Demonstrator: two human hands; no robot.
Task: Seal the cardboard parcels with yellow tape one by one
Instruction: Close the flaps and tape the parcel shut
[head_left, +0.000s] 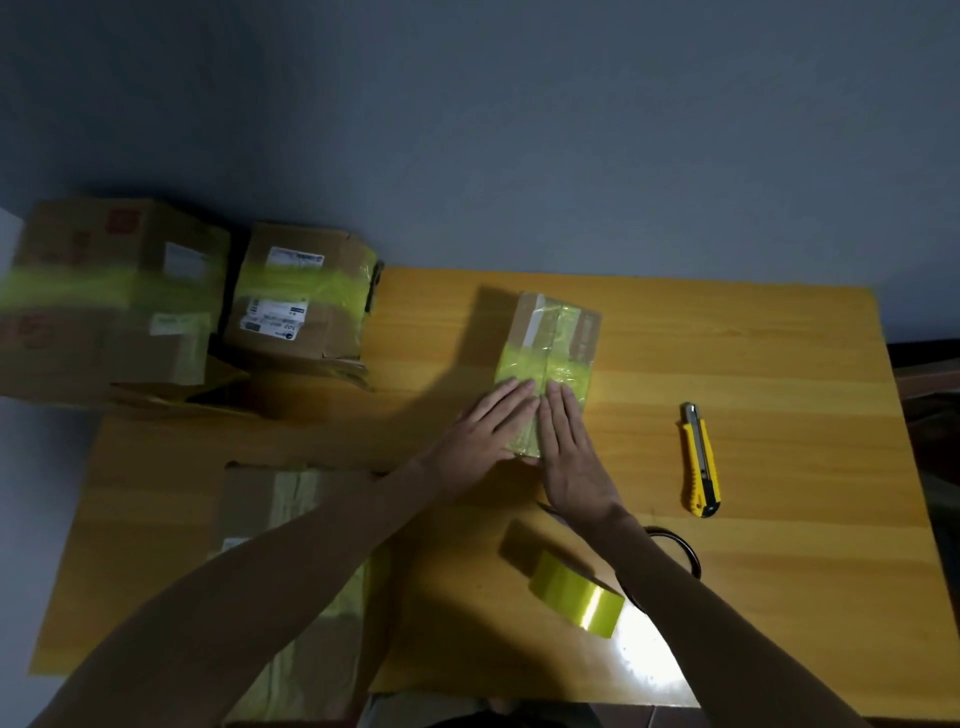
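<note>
Now both hands, left (488, 422) and right (569, 447), press flat on parcel (545, 374); rub tape (540, 366) outward firmly, sealing edges, avoiding bubbles.

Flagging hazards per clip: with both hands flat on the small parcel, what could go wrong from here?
The tape roll lies beside the right forearm; drawing back could knock it off the table. The tape strip on the small parcel looks wrinkled and may seal creased. The utility knife lies near the right hand; blade state unclear.
</note>
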